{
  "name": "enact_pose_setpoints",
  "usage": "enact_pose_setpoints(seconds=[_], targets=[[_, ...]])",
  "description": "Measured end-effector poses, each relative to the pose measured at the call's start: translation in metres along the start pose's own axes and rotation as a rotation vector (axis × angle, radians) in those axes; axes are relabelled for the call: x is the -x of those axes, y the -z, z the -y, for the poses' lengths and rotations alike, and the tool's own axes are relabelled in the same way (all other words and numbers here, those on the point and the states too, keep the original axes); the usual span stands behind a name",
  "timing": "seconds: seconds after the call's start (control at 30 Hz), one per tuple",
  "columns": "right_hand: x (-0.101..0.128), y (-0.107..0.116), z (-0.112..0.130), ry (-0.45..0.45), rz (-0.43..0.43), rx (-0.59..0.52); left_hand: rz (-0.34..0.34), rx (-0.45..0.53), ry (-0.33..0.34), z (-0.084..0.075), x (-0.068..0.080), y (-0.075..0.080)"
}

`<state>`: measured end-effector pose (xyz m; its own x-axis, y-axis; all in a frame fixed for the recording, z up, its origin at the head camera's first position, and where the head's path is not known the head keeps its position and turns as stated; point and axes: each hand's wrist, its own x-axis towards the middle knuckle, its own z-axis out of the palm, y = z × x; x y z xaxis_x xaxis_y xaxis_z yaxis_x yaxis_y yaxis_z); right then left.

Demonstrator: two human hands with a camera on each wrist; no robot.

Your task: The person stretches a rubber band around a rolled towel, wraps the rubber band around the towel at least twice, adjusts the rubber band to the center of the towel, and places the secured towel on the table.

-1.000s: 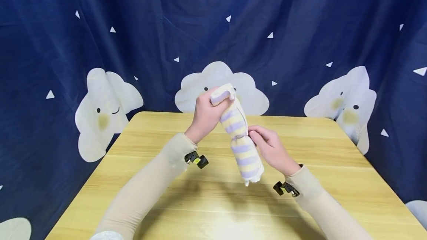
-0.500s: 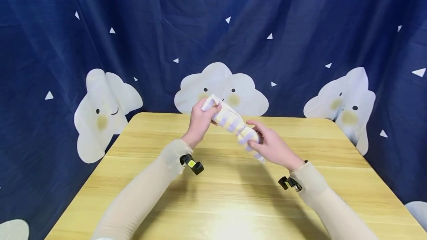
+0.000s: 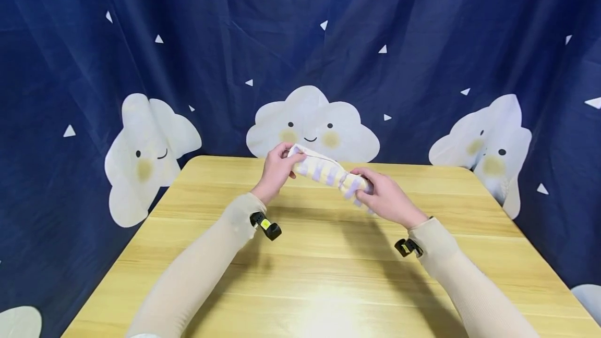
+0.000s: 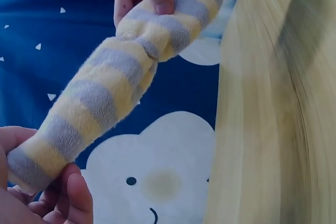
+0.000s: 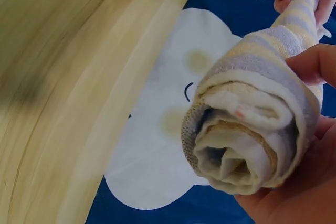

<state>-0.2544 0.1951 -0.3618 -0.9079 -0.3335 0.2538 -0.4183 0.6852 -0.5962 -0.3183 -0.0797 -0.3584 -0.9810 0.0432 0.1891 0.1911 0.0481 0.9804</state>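
Above the far half of the wooden table [image 3: 328, 275], we are seeing a rolled striped towel [image 3: 328, 175] being held in the air between both hands. Its long axis is running nearly level, left end slightly higher and farther, right end dipping toward the tabletop. The left hand [image 3: 277, 168] is pinching the far end with curled fingers; the right hand [image 3: 387, 200] is wrapping its fingers round the near end, whose spiral layers are showing in the right wrist view. A dark blue cloud-print curtain [image 3: 300, 40] is hanging behind the table
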Motion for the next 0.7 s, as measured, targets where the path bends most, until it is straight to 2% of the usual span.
enact_pose_setpoints(seconds=[0.3,0.5,0.7], targets=[[-0.012,-0.001,-0.012,-0.016,0.057,-0.01,-0.006,-0.101,0.077,0.023,-0.007,0.008],[-0.023,-0.003,-0.026,-0.007,0.107,0.015,0.043,-0.167,0.171,0.041,-0.009,0.014],[-0.032,-0.004,-0.043,-0.022,0.193,0.013,0.152,-0.202,0.286,0.056,-0.01,0.018]])
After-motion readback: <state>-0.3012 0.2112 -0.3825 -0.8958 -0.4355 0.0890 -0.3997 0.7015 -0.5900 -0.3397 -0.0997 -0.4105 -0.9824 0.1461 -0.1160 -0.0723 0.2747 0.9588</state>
